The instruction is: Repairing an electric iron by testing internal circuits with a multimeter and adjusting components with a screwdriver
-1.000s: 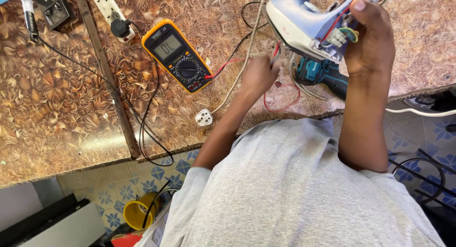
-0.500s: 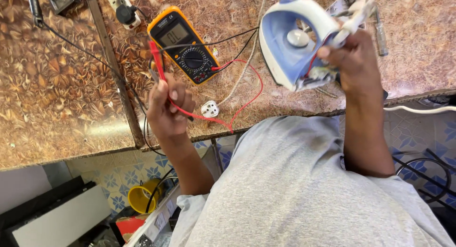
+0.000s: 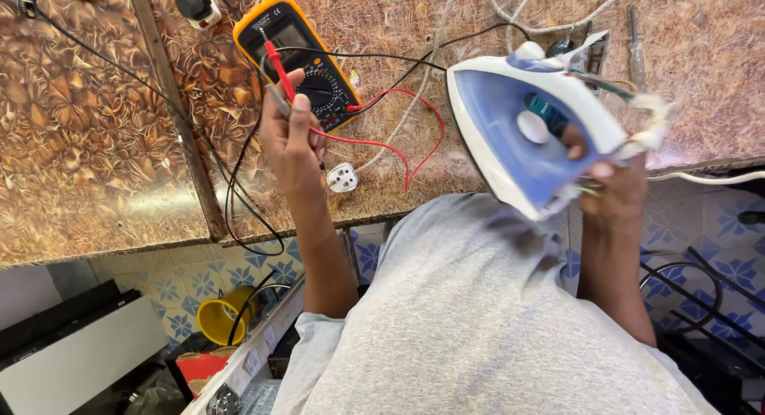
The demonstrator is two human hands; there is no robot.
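head view looks down on two bare hands over a brown patterned counter [image 3: 96, 144]. the left hand [image 3: 293, 140] is closed around a red test probe [image 3: 279, 68] pinched between thumb and fingers, with the tip of the probe sticking up past the fingertips; a second, darker probe seems to sit in the same grip, though i cannot tell for sure. just beyond that grip lies a yellow multimeter [image 3: 299, 60], face up, partly hidden by the fingers. a red lead [image 3: 406, 156] runs from the held probe, loops to the right of the hand and goes back to the meter. just below and to the right of the grip a white plug [image 3: 343, 177] rests on the counter, its pale cord running away up the counter. the right hand [image 3: 613, 188] is clamped on the rear end of a blue and white clothes iron [image 3: 534, 136], lifted clear of the counter and tilted, with loose wires [image 3: 645, 112] showing above the fingers. above that grip a screwdriver [image 3: 636, 48] lies on the counter
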